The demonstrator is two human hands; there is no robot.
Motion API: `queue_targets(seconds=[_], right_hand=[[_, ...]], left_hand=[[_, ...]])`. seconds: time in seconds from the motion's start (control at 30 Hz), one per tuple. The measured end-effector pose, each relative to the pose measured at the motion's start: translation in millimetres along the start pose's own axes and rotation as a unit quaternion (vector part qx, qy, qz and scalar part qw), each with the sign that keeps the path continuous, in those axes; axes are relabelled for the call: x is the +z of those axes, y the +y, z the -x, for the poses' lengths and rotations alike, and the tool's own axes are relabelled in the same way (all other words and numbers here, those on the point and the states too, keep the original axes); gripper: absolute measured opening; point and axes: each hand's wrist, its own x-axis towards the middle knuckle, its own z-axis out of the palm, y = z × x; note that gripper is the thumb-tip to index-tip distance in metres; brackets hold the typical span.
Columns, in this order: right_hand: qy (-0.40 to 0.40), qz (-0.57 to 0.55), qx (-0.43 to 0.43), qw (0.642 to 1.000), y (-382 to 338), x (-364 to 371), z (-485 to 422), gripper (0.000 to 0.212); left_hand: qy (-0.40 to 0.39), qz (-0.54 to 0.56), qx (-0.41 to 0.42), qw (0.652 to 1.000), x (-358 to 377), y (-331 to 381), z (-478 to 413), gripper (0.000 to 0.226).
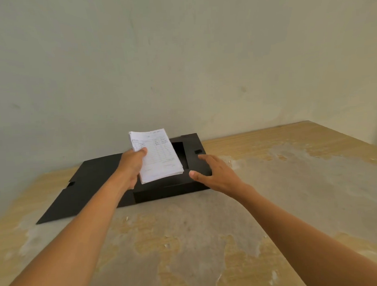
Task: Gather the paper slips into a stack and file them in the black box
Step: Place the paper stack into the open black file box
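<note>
The gathering step appears complete: the white printed paper slips (156,155) form one stack, and no loose slips are visible on the worn, patchy wooden table (293,181). Filing remains. The stack is tilted above the open compartment of the flat black cardboard box (168,190), whose lid flap lies spread to the left of the compartment. The left hand (131,164) holds the stack in a closed grip at its left edge, thumb on top. The right hand (215,174) has an open grip, fingers spread, resting on or just over the box's right wall; contact cannot be confirmed.
</note>
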Motion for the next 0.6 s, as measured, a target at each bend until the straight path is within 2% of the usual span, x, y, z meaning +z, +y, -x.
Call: queue_targets(seconds=[0.2, 0.6], right_hand=[[-0.073, 0.150, -0.002, 0.986, 6.1, 20.7, -16.0, 0.084], [-0.071, 0.187, -0.031, 0.979, 18.0, 31.6, -18.8, 0.078]], left_hand=[[-0.019, -0.013, -0.065, 0.998, -14.5, -4.9, -38.5, 0.033], [-0.040, -0.068, -0.179, 0.981, 3.9, -21.8, -102.3, 0.035]])
